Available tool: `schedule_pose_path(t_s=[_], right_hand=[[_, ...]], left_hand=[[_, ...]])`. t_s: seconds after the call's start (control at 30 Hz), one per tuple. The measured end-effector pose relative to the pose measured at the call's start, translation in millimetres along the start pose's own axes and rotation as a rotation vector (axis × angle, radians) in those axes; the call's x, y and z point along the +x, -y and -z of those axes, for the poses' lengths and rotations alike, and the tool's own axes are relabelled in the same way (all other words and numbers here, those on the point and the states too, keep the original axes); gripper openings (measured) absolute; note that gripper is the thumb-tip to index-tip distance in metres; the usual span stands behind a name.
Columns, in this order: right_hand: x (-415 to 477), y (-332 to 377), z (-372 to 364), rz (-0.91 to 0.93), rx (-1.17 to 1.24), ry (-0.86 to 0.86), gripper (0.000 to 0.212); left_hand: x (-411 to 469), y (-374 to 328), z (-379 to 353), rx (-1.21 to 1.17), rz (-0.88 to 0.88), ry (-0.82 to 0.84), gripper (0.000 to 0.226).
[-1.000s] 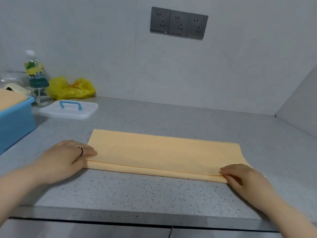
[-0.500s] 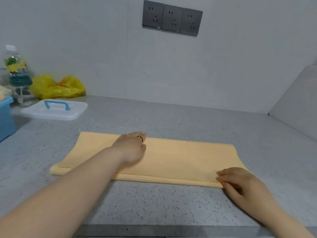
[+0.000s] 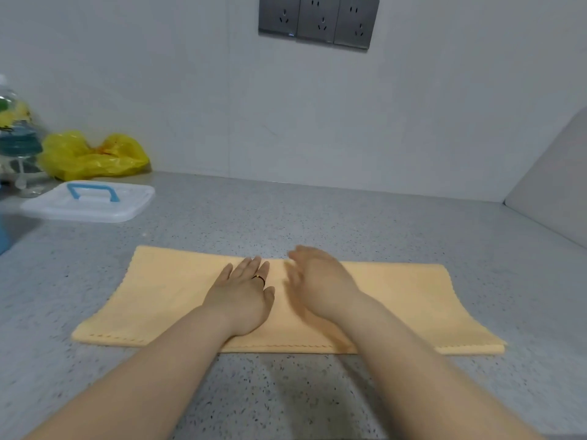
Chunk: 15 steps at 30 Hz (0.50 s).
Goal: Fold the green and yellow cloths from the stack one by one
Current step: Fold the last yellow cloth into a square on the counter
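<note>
L hand (image 3: 243, 296) flat on yellow cloth (image 3: 397, 300), R hand (image 3: 317, 277) beside

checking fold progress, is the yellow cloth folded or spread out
Folded: the yellow cloth lies as a long strip with two layered edges showing along its near side.
</note>
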State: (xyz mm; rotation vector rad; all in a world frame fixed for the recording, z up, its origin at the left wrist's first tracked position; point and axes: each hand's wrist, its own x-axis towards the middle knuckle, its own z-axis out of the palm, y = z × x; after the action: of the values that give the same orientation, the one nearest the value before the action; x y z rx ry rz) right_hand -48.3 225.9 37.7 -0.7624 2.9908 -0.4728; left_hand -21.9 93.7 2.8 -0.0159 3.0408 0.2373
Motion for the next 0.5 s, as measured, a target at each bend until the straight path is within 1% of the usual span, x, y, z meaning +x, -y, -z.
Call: schedule_pose_path(t_s=[0.07, 0.17, 0.2, 0.3, 0.4, 0.5], right_hand=[[20.7, 18.3, -22.3, -0.023, 0.001, 0.036, 0.047], [31.0, 18.5, -39.5, -0.101, 0.119, 0.073, 0.048], [29.6, 15.1, -41.4, -0.108, 0.109, 0.083, 0.05], [25.0, 0.5, -41.5, -0.132, -0.02, 0.092, 0.055], [18.0, -19.0, -35.4, -0.213, -0.093, 0.093, 0.062], [4.2, -54.7, -20.7, -0.319, -0.133, 0.063, 0.067]], left_hand=[[-0.4, 0.8, -2.2, 0.0, -0.006, -0.01, 0.054], [-0.1, 2.3, -2.9, -0.003, -0.006, -0.02, 0.054], [0.1, 2.7, -3.6, -0.014, -0.003, -0.03, 0.054], [-0.3, 2.6, -4.7, -0.023, 0.008, -0.056, 0.054], [0.5, 4.8, -4.6, -0.016, 0.016, -0.055, 0.055], [0.6, 23.6, 1.1, -0.002, 0.073, -0.067, 0.056]])
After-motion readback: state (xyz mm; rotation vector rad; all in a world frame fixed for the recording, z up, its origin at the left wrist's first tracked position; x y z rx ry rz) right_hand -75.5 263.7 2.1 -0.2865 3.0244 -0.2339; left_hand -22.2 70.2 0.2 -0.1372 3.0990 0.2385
